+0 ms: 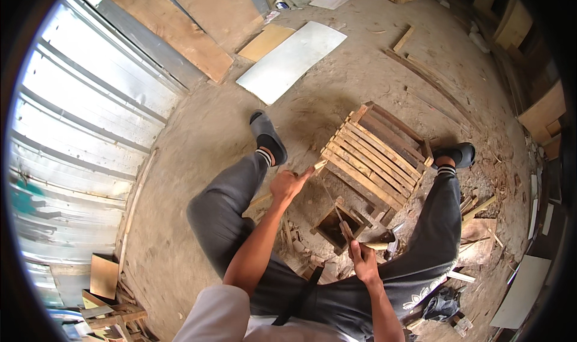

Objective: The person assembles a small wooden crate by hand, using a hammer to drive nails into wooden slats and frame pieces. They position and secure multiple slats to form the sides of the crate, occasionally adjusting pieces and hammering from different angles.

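My left hand is closed around a narrow wooden strip. The strip's pale tip shows past my fingers, close to the left corner of a low slatted wooden stand. My right hand grips the brown handle of a long, thin-bladed tool, which looks like a saw. Its blade slants up and away toward my left hand; I cannot tell whether it touches the strip. Below the blade sits an open wooden box, dark inside. Beside my right hand lies a hammer, partly hidden.
My legs are spread around the stand, a slipper on the left foot. Wood scraps litter the dirt floor at right. Farther off lie a white board and long planks. Corrugated metal walls the left side.
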The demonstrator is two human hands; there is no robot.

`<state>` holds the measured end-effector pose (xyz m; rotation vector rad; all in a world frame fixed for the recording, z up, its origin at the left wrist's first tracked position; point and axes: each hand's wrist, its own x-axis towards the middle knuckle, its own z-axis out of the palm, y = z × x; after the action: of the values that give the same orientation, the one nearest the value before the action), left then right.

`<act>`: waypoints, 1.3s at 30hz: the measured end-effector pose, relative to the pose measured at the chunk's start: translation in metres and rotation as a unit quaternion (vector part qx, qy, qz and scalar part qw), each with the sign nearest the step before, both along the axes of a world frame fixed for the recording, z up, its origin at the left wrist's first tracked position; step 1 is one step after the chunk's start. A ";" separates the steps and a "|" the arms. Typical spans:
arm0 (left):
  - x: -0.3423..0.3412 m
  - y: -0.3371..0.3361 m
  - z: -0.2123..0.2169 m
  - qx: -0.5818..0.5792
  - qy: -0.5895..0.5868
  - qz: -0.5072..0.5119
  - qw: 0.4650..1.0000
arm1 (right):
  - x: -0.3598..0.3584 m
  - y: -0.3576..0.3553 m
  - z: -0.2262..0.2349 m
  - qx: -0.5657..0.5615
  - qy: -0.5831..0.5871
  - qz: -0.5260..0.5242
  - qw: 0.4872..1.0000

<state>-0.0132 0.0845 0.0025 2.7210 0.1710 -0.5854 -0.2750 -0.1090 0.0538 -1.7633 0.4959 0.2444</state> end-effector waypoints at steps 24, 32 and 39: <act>0.029 -0.007 0.051 0.102 -0.021 -0.134 0.985 | 0.000 0.014 -0.012 0.068 -0.080 -0.025 0.994; 0.037 0.003 0.008 0.000 0.061 -0.060 0.996 | -0.007 0.038 0.012 -0.067 -0.203 -0.042 0.976; 0.038 0.011 -0.016 -0.100 0.106 -0.018 0.989 | 0.028 0.058 0.028 -0.100 -0.095 -0.070 0.988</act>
<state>0.0245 0.0954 -0.0140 2.4704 0.1095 -0.8547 -0.2469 -0.0514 0.0814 -1.9142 0.5164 -0.0749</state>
